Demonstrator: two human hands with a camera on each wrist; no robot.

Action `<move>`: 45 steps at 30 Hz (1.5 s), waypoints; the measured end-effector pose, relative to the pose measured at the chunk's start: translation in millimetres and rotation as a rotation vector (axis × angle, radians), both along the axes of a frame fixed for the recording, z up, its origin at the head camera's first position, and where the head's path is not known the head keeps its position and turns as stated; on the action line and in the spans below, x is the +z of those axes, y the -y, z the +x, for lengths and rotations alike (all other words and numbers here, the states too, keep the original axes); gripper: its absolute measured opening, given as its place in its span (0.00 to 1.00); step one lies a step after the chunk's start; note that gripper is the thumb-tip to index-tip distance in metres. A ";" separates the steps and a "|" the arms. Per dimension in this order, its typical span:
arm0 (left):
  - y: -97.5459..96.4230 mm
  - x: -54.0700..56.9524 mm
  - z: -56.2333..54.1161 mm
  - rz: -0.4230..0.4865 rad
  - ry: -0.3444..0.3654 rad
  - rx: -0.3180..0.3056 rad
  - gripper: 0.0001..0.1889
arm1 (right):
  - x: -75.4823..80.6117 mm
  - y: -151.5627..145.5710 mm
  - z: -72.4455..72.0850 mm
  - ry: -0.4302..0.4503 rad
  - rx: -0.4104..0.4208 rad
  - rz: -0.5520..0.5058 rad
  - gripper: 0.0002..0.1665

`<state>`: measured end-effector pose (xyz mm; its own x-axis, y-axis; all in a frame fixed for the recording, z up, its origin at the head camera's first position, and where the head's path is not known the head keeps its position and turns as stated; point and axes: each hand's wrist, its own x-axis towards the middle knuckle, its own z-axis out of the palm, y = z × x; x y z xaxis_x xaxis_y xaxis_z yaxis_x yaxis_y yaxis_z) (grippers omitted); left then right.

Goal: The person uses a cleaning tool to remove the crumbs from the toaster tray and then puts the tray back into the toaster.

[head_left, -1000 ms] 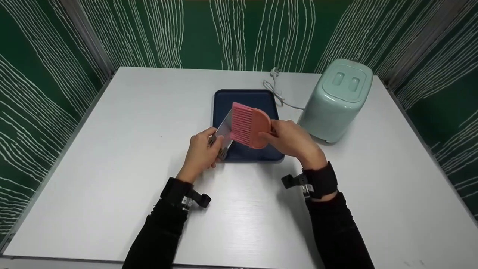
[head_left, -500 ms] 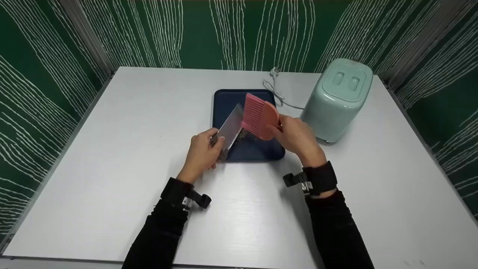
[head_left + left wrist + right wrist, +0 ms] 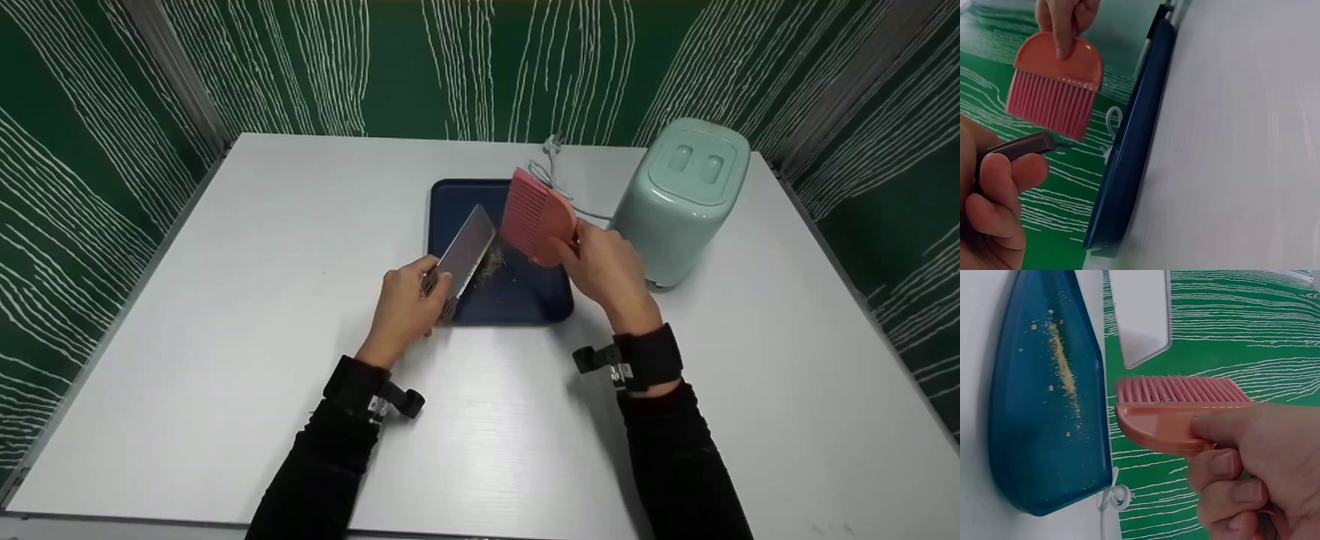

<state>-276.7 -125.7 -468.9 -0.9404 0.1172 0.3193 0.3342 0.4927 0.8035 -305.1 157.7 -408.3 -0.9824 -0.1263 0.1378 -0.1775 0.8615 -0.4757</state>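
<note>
My left hand point(image 3: 405, 304) grips the slotted end of a thin metal crumb tray point(image 3: 469, 244), tilted over the dark blue tray point(image 3: 532, 300). In my right hand point(image 3: 606, 266) is a short-handled brush point(image 3: 551, 225) with an orange body and pink bristles, thumb laid flat on the body. The bristles stand just right of the metal tray, apart from it. Yellowish crumbs point(image 3: 1064, 368) lie in a streak on the blue tray in the right wrist view. From the left wrist, fingers curl round the metal tray's end point(image 3: 1024, 145).
A mint-green toaster point(image 3: 667, 225) stands at the right, close beyond my right hand. Its white cord point(image 3: 591, 214) runs behind the blue tray to a plug point(image 3: 553, 144) near the table's back edge. Green walls with white lines enclose the white table point(image 3: 225, 337).
The brush has moved right and up, away from the metal crumb tray, uncovering its face and the crumbs on the blue tray. My left hand has stayed nearly still.
</note>
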 end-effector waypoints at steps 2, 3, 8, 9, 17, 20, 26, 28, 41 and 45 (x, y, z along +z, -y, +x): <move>-0.1 -0.1 -0.2 -0.015 -0.010 0.013 0.09 | 3.6 -0.3 1.9 0.010 0.020 -0.020 0.23; -0.3 0.1 -0.1 -0.022 -0.015 0.019 0.09 | 5.7 -0.3 3.1 0.020 0.040 -0.029 0.23; -0.7 0.0 -0.6 -0.045 -0.034 0.041 0.08 | 15.4 2.1 10.0 0.080 0.190 -0.064 0.22; -0.7 0.1 -0.5 -0.048 -0.035 0.041 0.08 | 16.8 3.1 11.1 0.092 0.222 -0.070 0.21; 0.3 -0.2 -1.1 -0.063 -0.045 0.033 0.10 | 20.2 13.6 18.1 0.187 0.351 -0.090 0.17; 0.9 -0.7 -1.6 -0.060 -0.050 0.035 0.08 | 18.3 17.0 18.2 0.195 0.344 -0.068 0.17; 0.7 -1.4 -1.7 -0.048 -0.046 0.035 0.08 | 12.0 18.2 14.4 0.167 0.301 -0.020 0.17; 0.5 -1.4 -1.5 -0.047 -0.044 0.032 0.08 | 9.8 17.5 12.6 0.166 0.288 -0.015 0.17; -0.1 -0.8 -1.5 -0.066 -0.060 0.039 0.08 | 2.5 13.8 6.6 0.138 0.240 0.014 0.19; -0.5 -1.6 -1.6 -0.067 -0.055 0.034 0.08 | 0.6 12.9 5.3 0.129 0.224 0.015 0.19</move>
<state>-278.3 -125.2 -470.5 -0.9254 0.1081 0.3631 0.3590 0.5563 0.7494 -299.9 144.8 -407.7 -0.9391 -0.3434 0.0097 -0.3030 0.8146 -0.4946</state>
